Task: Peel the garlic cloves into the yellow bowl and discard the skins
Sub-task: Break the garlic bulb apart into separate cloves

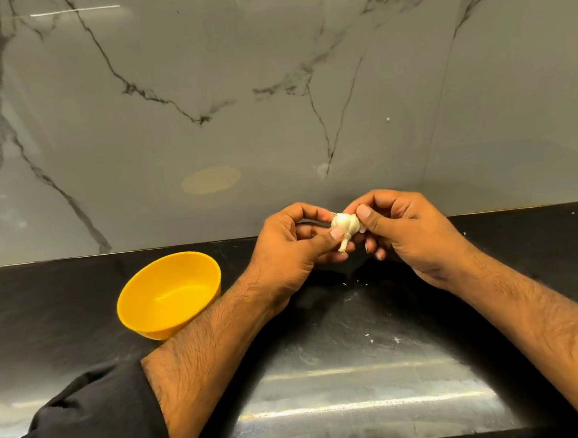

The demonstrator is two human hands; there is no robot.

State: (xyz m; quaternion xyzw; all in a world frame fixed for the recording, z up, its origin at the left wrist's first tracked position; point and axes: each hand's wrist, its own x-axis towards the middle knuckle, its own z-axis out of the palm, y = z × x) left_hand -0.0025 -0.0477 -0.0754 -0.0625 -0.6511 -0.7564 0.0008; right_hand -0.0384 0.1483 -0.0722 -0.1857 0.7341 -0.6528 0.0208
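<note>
Head view: both hands, left [285,245] and right [402,232], pinch one garlic head [345,226] above the black counter [516,246], stem down. Bowl [170,295] sits left, nothing in it. Best split cloves with thumbs, holding over the counter so skins stay out of bowl.

The left arm wears a black sleeve [88,425] of soft, wrinkled cloth, pushed up so that the forearm is bare. The right forearm is bare too, and no sleeve shows on it. Both forearms have fine dark hair. The left hand [283,251] and the right hand [409,235] are bare, with short, clean nails.
</note>
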